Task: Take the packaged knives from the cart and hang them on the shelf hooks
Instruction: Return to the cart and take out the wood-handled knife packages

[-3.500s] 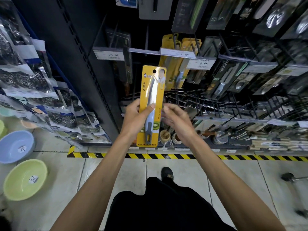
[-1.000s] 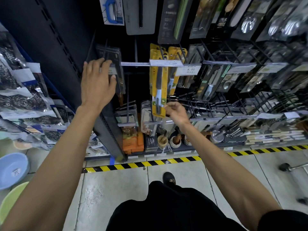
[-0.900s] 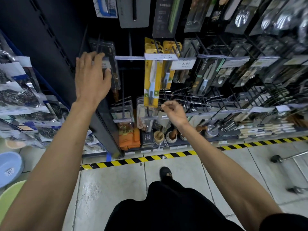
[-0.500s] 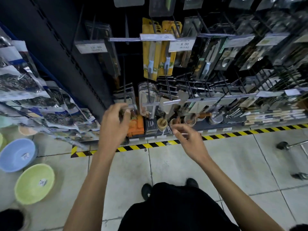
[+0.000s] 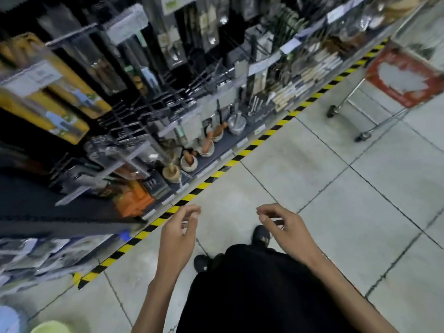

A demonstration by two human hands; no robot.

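Yellow packaged knives [image 5: 55,109] hang on the shelf hooks at the left edge, blurred by the camera's swing. My left hand [image 5: 179,233] hovers over the floor tiles, fingers loosely curled and holding nothing. My right hand [image 5: 287,225] is beside it at the same height, also with fingers apart and holding nothing. The cart [image 5: 360,102] shows at the upper right as a metal frame on wheels with a red panel [image 5: 401,78]. What lies in the cart is out of view.
Black-and-yellow hazard tape [image 5: 240,155] runs along the shelf base. Small mortars with pestles [image 5: 206,150] stand on the bottom shelf. Kitchen tools hang on hooks above. A green bowl [image 5: 50,328] lies at the bottom left. My black shoes [image 5: 262,234] stand on grey tiles.
The yellow knife pack went from my hands onto the hook. Both hands dropped away from the shelf, holding nothing. The view has swung right, bringing the cart into sight.
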